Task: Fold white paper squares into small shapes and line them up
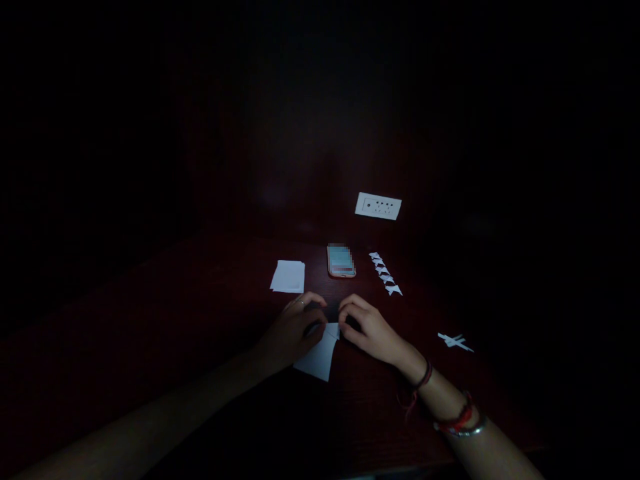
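A white sheet of paper [317, 360] lies on the dark red table in front of me, with a smaller flap or second piece at its top right corner. My left hand [295, 330] is curled over the sheet's upper left part, thumb and fingertips bent in at the paper. At the right edge of the flap, my right hand [367, 327] pinches the paper between bent fingers and thumb. The two hands face each other with a small gap between them. Part of the sheet is hidden beneath my left hand.
Past my hands lie a stack of white paper squares [289, 276] and a phone [341, 261] with its screen lit. Several folded paper pieces [385, 273] form a row to its right. Thin paper strips [455, 341] lie at right. A socket panel [379, 206] is on the wall.
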Tool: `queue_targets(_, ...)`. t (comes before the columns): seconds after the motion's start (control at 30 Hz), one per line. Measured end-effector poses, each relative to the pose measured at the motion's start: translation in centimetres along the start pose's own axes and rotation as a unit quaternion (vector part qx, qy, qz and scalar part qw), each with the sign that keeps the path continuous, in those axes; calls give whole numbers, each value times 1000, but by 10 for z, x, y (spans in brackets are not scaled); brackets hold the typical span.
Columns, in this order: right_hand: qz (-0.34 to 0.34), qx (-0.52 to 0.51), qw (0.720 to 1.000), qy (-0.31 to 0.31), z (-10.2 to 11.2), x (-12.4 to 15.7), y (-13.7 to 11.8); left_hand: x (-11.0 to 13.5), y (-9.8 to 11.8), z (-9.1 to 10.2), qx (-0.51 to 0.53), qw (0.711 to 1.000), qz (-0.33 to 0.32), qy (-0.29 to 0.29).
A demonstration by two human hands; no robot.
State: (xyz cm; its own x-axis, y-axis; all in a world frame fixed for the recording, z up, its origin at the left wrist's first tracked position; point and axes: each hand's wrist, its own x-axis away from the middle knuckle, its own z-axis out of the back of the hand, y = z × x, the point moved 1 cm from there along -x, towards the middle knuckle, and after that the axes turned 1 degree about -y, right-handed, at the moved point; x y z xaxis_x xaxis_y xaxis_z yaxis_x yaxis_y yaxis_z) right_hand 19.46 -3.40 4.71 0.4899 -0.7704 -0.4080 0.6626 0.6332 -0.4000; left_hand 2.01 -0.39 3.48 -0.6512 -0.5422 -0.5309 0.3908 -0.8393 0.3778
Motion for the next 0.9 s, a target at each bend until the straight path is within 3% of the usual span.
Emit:
queue_targets(0.13, -2, 14, 1000, 7, 4, 1, 4, 2, -12, 0, 1, 1000, 1, 0)
queue_targets(0.33, -25, -3, 997, 70, 9, 3, 16, 5, -42, 2, 29, 999, 28, 29)
queue_targets(0.63, -8, -23, 999, 38, -6, -1, 3, -3, -3, 4, 41, 999, 5, 17)
queue_targets(0.9, -66, -5, 992, 106, 4, 2, 22, 5, -33, 1, 3, 999, 29, 36)
